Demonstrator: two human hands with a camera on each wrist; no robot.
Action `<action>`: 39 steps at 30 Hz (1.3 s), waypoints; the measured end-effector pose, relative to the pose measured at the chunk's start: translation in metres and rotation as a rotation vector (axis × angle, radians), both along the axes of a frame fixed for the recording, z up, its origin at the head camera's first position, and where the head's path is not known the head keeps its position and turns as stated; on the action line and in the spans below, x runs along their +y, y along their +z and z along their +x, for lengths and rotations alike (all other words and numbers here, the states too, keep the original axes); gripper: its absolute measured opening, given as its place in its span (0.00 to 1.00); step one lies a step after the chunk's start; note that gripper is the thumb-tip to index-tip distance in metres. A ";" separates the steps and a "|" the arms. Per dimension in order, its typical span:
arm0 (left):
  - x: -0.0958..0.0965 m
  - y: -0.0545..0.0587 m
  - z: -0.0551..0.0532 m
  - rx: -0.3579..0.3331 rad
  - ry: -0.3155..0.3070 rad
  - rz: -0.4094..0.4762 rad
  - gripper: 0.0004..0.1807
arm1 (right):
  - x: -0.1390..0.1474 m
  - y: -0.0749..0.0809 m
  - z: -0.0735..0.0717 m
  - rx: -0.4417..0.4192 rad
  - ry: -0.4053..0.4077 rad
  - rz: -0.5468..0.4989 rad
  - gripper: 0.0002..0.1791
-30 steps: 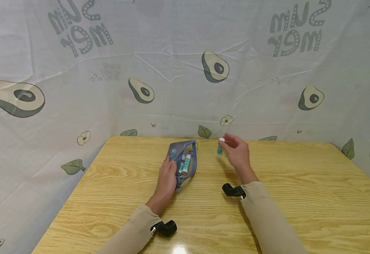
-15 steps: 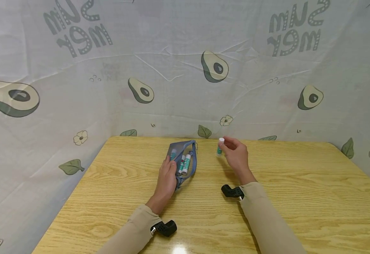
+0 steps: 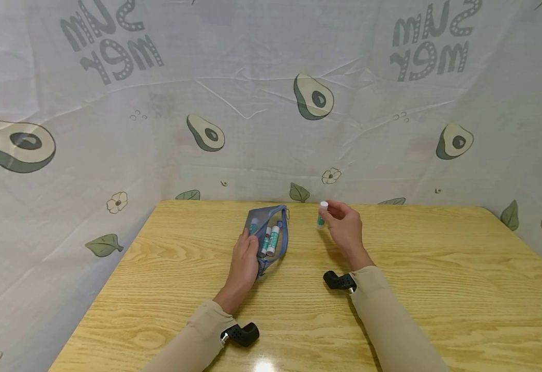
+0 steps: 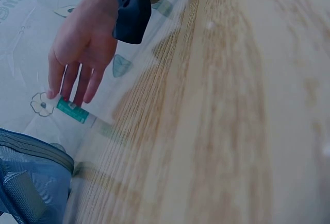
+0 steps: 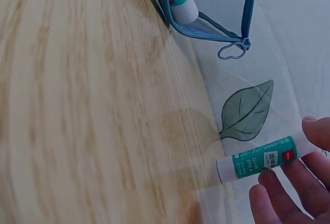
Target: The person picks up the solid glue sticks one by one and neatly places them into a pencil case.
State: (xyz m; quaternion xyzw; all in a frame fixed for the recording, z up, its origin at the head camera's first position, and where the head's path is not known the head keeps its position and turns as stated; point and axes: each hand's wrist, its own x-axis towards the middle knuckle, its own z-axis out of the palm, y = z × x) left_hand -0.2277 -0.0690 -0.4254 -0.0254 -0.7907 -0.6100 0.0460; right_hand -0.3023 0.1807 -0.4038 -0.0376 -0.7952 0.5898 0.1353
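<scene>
My right hand [image 3: 346,227] pinches a green-and-white glue stick [image 3: 321,220] near its white top, between thumb and fingers. The stick stands upright, its lower end right at the tabletop; its printed label shows in the right wrist view. To its left, my left hand [image 3: 244,262] holds the side of a blue mesh zipper pouch [image 3: 262,213], thumb on the near face and the other fingers partly hidden. The pouch's mouth gapes toward the right. Inside lie two glue sticks, the larger one [image 3: 273,241] in front, and a third [image 3: 254,226] shows through the mesh.
A wood-grain table [image 3: 159,289] lies under everything. Behind it hangs a pale cloth [image 3: 261,155] printed with avocados, leaves and flowers, meeting the table's back edge. Each wrist wears a black camera mount, the left one [image 3: 245,335] close over the tabletop.
My right hand has shifted very slightly left and down with the glue stick. The left hand and the pouch stay where they were.
</scene>
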 end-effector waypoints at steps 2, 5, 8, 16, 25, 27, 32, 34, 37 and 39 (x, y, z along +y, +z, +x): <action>0.000 0.000 0.000 -0.004 -0.006 0.002 0.31 | 0.001 0.000 0.000 -0.005 0.000 0.007 0.25; 0.000 -0.001 0.000 -0.009 -0.007 0.002 0.32 | 0.002 0.001 -0.001 -0.009 -0.001 0.023 0.25; 0.001 -0.001 0.000 -0.008 -0.002 -0.002 0.32 | 0.003 0.003 0.000 -0.009 0.003 0.031 0.26; 0.003 0.000 0.000 -0.001 -0.006 0.003 0.32 | 0.003 0.004 -0.002 0.003 -0.012 0.064 0.23; 0.003 0.001 0.000 -0.007 -0.006 -0.001 0.32 | 0.002 0.005 -0.002 0.017 -0.039 0.088 0.20; 0.002 0.001 0.000 -0.008 -0.005 -0.001 0.32 | 0.001 0.007 -0.001 0.017 -0.044 0.082 0.19; 0.001 0.001 0.000 -0.012 -0.004 -0.002 0.32 | -0.001 0.014 -0.002 0.033 -0.055 0.066 0.18; 0.000 0.001 0.000 -0.012 -0.005 -0.001 0.32 | -0.002 0.017 -0.002 0.045 -0.060 0.066 0.18; 0.000 0.001 0.000 -0.010 -0.007 -0.004 0.32 | -0.003 0.022 0.000 0.061 -0.060 0.069 0.18; 0.000 0.001 -0.001 -0.008 -0.007 -0.005 0.32 | -0.003 0.024 0.001 0.070 -0.056 0.071 0.19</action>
